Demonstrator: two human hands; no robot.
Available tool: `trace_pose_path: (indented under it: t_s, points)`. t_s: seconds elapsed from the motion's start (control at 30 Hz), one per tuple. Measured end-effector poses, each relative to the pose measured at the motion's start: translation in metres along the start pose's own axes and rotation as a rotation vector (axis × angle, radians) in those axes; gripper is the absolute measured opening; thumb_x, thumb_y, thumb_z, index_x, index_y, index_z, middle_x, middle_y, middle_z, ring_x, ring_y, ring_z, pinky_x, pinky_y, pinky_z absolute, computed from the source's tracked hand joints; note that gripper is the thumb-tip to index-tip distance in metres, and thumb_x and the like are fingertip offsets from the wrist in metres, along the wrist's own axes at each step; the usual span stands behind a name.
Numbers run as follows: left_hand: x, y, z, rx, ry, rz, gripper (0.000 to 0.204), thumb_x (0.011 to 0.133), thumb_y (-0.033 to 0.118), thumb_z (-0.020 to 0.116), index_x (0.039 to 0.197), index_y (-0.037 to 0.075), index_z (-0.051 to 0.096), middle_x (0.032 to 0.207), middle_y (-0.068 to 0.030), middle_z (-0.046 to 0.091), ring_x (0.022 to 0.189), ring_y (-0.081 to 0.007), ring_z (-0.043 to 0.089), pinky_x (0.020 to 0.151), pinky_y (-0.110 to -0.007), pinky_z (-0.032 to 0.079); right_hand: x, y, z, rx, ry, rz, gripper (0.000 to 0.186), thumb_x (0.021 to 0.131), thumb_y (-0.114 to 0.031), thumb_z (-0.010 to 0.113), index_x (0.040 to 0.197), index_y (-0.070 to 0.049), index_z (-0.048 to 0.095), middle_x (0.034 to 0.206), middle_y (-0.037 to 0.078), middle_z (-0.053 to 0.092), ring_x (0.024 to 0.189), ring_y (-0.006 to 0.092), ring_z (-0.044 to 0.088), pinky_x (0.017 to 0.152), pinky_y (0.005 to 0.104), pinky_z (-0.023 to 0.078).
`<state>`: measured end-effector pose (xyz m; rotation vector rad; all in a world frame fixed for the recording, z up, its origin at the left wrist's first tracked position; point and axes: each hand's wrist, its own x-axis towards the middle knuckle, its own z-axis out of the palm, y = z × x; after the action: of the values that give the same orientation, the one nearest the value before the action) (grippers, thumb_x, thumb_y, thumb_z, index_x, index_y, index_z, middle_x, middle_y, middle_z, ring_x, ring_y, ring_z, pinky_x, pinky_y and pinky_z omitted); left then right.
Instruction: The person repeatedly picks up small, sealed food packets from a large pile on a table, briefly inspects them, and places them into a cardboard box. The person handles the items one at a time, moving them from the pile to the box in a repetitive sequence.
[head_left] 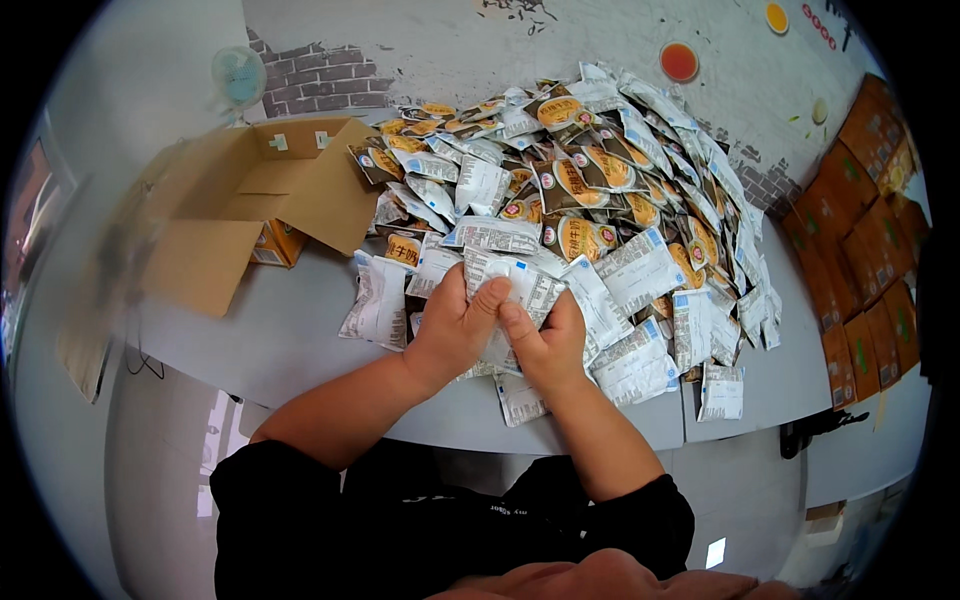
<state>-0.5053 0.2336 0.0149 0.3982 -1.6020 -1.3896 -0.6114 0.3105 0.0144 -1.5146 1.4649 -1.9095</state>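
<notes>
Between my two hands is a white printed packet [503, 268], its back face turned up. My left hand [452, 325] grips its left side, thumb on top. My right hand [550, 340] has the right side the same way, the two thumbs almost meeting. Both sets of fingers curl beneath and are mostly hidden. Just beyond and around the hands rises a big heap of like packets [580, 180], some showing white backs, others brown and orange fronts.
An open cardboard box [325, 185] with spread flaps stands on the grey table [455, 428] at the left. Under its flap sits a small orange box [277, 243]. Stacked orange-brown cartons [860, 260] line the right side. A small fan [238, 77] is at the back left.
</notes>
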Motion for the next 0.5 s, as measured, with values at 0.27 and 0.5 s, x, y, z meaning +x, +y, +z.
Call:
trace_pose_path:
  t_s: [0.27,0.5]
  points:
    - [-0.009,0.005,-0.005,0.396,-0.126,0.261,0.035,0.090,0.030,0.059,0.098,-0.003,0.055,0.090,-0.0214,0.063,0.079,-0.0363,0.063,0.069,-0.038,0.050,0.006,-0.001,-0.007,0.326,0.036,0.473,0.052,0.098,-0.044,0.039,0.107,0.002,0.061,0.097,0.009,0.064,0.086,0.0133,0.058,0.079,0.0255,0.045]
    - [-0.006,0.003,-0.004,0.263,-0.072,0.180,0.038,0.089,0.034,0.059,0.095,-0.003,0.054,0.083,-0.0211,0.062,0.076,-0.0399,0.060,0.066,-0.042,0.049,0.004,0.001,-0.009,-0.085,0.042,0.227,0.045,0.097,-0.040,0.045,0.098,0.002,0.061,0.086,0.006,0.062,0.077,0.0114,0.056,0.070,0.0255,0.046]
